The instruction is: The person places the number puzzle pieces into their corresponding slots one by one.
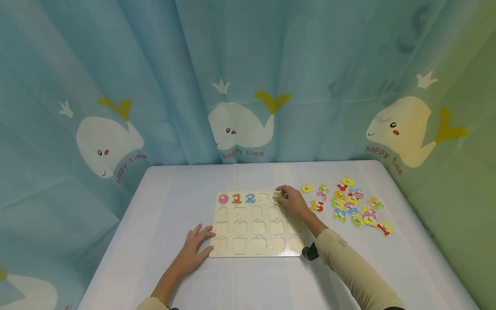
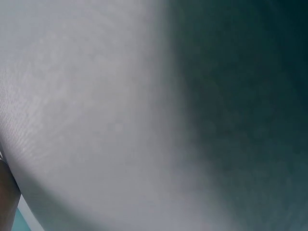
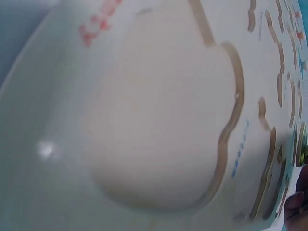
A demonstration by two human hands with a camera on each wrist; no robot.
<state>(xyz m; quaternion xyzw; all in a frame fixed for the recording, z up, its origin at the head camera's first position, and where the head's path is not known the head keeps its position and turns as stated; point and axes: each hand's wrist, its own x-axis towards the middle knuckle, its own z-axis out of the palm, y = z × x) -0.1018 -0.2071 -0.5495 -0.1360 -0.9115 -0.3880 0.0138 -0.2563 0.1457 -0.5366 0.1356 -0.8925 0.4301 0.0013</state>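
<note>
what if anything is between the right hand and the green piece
Nothing visible: the right hand is right at the green piece in the top row of the board, partly hiding that piece.

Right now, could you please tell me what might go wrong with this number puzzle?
The right hand partly covers the green number piece, so it could end up sitting crooked. The left hand rests at the left edge of the puzzle board, so a firm press elsewhere might shift it. The loose number pieces crowd together right of the board, so picking one up could knock others.
</note>
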